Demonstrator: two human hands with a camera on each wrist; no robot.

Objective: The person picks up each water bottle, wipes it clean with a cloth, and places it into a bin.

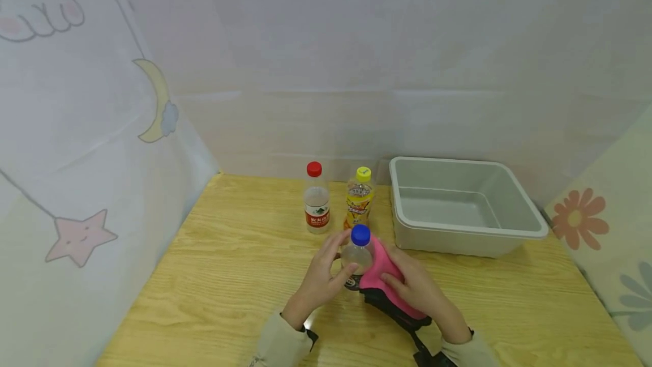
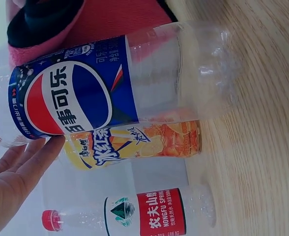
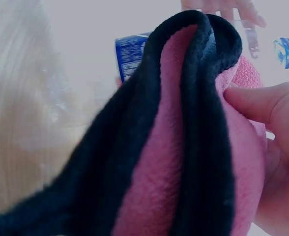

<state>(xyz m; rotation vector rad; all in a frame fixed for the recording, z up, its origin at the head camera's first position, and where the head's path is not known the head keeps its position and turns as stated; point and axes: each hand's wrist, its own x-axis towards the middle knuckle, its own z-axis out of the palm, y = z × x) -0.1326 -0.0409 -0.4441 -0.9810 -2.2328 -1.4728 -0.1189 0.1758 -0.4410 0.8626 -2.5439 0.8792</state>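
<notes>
A clear Pepsi bottle (image 2: 154, 83) with a blue cap and a blue label stands between the hands in the head view. My left hand (image 1: 321, 276) holds it near the top, thumb in front and fingers behind. A pink towel (image 1: 383, 273) with black edging lies against the bottle's right side, gripped by my right hand (image 1: 415, 282). In the right wrist view the folded towel hides much of the bottle, and the right thumb (image 3: 257, 103) presses on the cloth. The towel's lower end hangs towards the right wrist.
Behind the Pepsi bottle stand a red-capped water bottle (image 1: 317, 200) and a yellow-capped iced tea bottle (image 1: 359, 200). A grey plastic bin (image 1: 458, 232) sits at the back right of the wooden table (image 1: 224, 265). Pale printed curtains (image 1: 305, 72) surround the table.
</notes>
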